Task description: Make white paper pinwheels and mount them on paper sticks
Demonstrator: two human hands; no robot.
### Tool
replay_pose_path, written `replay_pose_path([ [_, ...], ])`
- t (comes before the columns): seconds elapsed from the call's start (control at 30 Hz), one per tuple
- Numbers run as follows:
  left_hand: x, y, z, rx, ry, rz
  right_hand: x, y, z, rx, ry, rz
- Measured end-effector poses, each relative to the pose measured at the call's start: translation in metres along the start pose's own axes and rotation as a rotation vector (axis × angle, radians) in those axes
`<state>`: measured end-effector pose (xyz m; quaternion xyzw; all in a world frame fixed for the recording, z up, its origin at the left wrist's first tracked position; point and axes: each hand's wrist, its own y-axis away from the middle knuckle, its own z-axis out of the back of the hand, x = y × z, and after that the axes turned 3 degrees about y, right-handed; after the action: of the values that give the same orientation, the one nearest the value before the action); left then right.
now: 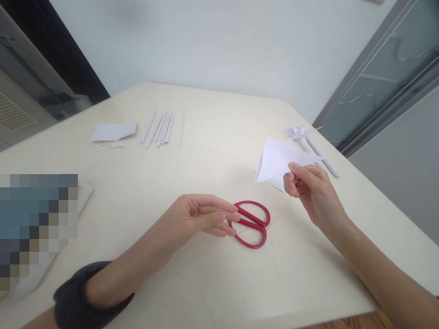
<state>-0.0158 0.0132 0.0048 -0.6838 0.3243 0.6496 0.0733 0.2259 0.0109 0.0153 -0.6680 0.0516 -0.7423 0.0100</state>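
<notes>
White wall (212, 50) backs cream table (219, 137), right hand (315, 189) pinching paper (276, 157), left hand (195, 217) loosely unclenched.

The desk (206, 173) is a plain creamy off-white. Bright red colours the scissors' handles (252, 224) toward its near edge. White, unpatterned, are the held sheet (274, 160), the rolled sticks (155, 130) and folded paper (115, 131) toward the far left corner, and the rolls (322, 157) by the right edge. The left wrist's band (73, 292) is black. Beyond the far edge, the wall (222, 45) is pale bluish white; below the near edge, the floor (353, 322) shows brown with darker streaks.
</notes>
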Motion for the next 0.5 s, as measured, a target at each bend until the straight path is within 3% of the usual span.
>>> replay_pose_path([
  [0.1,0.000,-0.002,-0.005,-0.006,0.090,-0.021,-0.001,0.004,-0.007,0.189,0.102,-0.019],
  [0.2,0.000,-0.002,-0.008,0.065,0.152,-0.073,-0.001,0.011,-0.020,0.396,0.257,-0.033],
  [0.27,0.000,-0.001,-0.007,0.078,0.141,-0.090,-0.002,0.014,-0.025,0.456,0.337,-0.027],
  [0.5,0.003,-0.001,-0.004,-0.110,-0.083,-0.080,-0.002,0.016,-0.023,0.600,0.460,-0.034],
])
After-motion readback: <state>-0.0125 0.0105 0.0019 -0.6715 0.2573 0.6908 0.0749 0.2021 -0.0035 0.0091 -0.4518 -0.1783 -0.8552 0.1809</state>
